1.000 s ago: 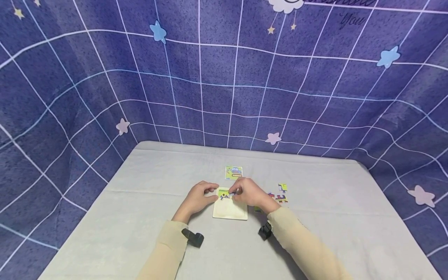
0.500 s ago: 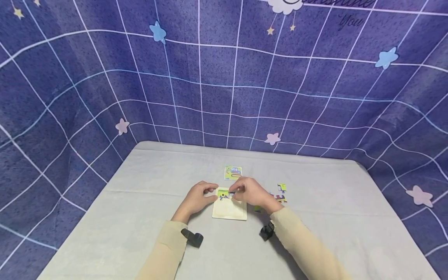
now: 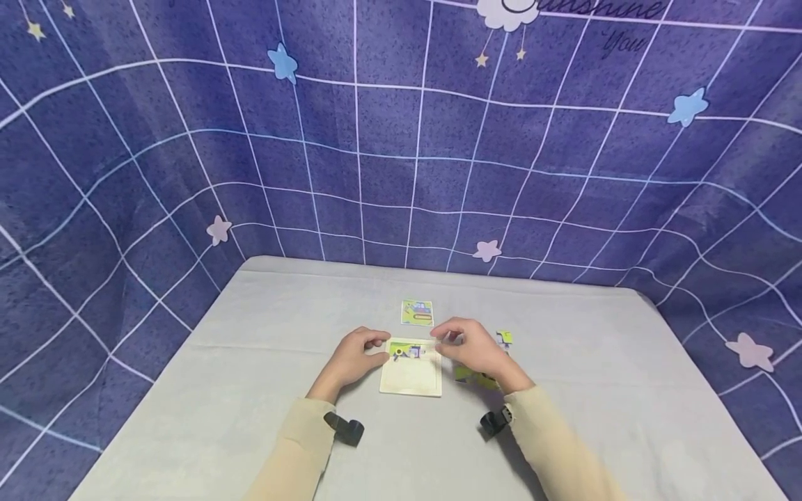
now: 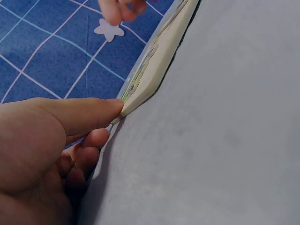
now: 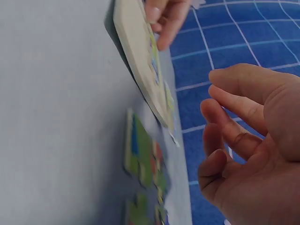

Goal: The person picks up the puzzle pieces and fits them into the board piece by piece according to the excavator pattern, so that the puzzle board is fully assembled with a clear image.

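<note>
A pale, square jigsaw puzzle tray [image 3: 410, 381] lies flat on the table, with a few joined puzzle pieces [image 3: 407, 351] along its far side, starting at the far left corner. My left hand [image 3: 355, 358] holds that left corner. In the left wrist view its thumb [image 4: 91, 114] presses the tray's edge, while the other fingers are bent beside it. My right hand [image 3: 468, 345] hovers near the tray's far right corner, fingers loosely bent. The right wrist view shows a gap between thumb and fingers [image 5: 234, 93], with nothing held.
Just beyond the tray lies a small picture card [image 3: 417, 313] showing a digger-like vehicle. Loose puzzle pieces [image 3: 504, 338] lie to the right, partly hidden by the right hand and arm; several green ones show in the right wrist view [image 5: 140, 150]. A blue gridded curtain [image 3: 388, 139] hangs behind the table.
My right hand has let go of a puzzle piece, which now sits beside the first in the tray's far row, and has moved right. The left hand stays at the corner.
</note>
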Motion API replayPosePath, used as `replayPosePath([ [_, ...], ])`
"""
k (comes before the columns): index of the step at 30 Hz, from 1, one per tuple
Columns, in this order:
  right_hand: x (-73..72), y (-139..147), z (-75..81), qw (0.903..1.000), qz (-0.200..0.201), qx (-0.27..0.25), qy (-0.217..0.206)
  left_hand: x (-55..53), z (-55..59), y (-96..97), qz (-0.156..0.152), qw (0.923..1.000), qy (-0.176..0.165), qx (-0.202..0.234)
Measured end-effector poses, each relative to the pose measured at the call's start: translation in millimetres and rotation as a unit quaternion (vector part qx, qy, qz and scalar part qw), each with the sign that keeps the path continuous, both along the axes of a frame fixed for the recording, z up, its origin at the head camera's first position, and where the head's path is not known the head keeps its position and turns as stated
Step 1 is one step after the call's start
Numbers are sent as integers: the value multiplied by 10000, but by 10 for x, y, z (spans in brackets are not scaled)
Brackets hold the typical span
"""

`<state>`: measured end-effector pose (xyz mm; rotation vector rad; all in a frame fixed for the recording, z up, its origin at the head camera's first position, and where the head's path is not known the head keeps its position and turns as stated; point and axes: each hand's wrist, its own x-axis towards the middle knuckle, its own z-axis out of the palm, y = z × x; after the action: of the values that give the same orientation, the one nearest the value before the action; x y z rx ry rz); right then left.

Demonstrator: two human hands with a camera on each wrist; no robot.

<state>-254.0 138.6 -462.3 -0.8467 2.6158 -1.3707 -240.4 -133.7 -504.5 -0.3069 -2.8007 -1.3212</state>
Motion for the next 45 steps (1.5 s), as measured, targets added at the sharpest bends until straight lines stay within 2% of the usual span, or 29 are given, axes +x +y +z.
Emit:
replayPosePath([
  [6,25,229,30,9997,-233,55,94,-11,-39,-12,-20,10000,38,40],
  [15,15,557,23,9984,-534,80,184,-16,-39,-15,-62,9999,57,86],
  [23,-39,801,-42,9953,-881,182,367,-8,-41,-20,-64,9999,74,84],
  [33,-39,1002,-105,9881,-1341,400,638,-2,-24,-6,-49,9999,51,80],
  [45,-108,1136,-217,9834,-1452,755,790,-10,-26,-7,-44,9999,27,94],
])
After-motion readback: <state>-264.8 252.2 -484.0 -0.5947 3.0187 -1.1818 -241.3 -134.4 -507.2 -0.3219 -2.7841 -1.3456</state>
